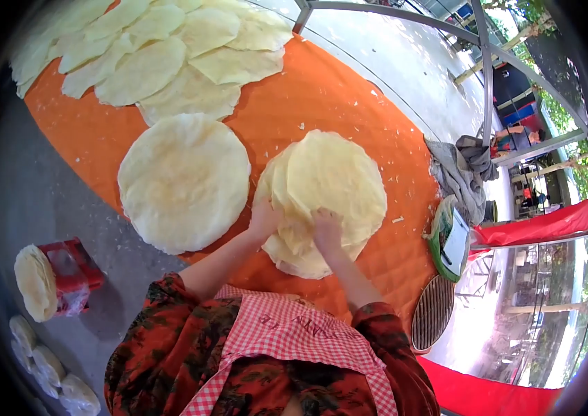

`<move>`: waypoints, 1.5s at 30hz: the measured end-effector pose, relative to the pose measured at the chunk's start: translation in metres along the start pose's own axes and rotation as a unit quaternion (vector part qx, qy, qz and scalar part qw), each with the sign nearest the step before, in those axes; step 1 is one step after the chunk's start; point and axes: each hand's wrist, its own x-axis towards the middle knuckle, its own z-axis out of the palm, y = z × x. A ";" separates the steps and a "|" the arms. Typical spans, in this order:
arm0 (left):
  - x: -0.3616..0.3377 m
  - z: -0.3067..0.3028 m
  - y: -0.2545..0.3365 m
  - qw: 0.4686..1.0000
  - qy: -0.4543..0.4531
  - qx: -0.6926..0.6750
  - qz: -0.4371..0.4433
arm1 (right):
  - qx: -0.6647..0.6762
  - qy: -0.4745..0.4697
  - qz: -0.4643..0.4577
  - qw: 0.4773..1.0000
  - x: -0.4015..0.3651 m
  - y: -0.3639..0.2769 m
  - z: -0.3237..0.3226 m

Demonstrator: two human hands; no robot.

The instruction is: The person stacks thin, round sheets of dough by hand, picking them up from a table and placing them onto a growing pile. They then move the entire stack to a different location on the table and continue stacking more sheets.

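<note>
Resting the right hand (327,227) on a stack of thin, pale rounds (335,170), curling the fingers onto the top layers toward the near edge. Touching the stack's left side with the left hand (265,220), beside a few folded, shifted layers. Being unable to tell firm pinching from loose contact at either set of fingertips. Working over an orange cloth (405,191), directly beneath the stack. Seeing a second stack (183,184) just to the left, and beyond it many overlapping rounds (145,69) spreading across the far end. Wearing dark red patterned sleeves (169,340) and a pink checked apron (273,319). Finding, toward the right, a rumpled grey cloth (461,173), a green-rimmed container (436,243) and a slatted oval object (432,312). Noticing, down on the left, a red stand (82,267) touching a smaller stack (35,284). Looking past metal poles (484,76) onto bright paving (391,52).
</note>
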 end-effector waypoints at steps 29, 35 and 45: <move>0.020 0.031 -0.024 0.977 -0.015 -0.187 -0.099 | 0.083 0.099 0.061 0.990 0.007 -0.056 0.019; 0.001 0.012 -0.001 0.957 -0.069 -0.232 -0.158 | 0.035 0.025 0.094 0.995 0.074 0.036 -0.057; 0.011 0.016 -0.032 0.958 -0.095 -0.248 -0.104 | 0.011 -0.044 0.019 0.999 -0.025 -0.041 -0.021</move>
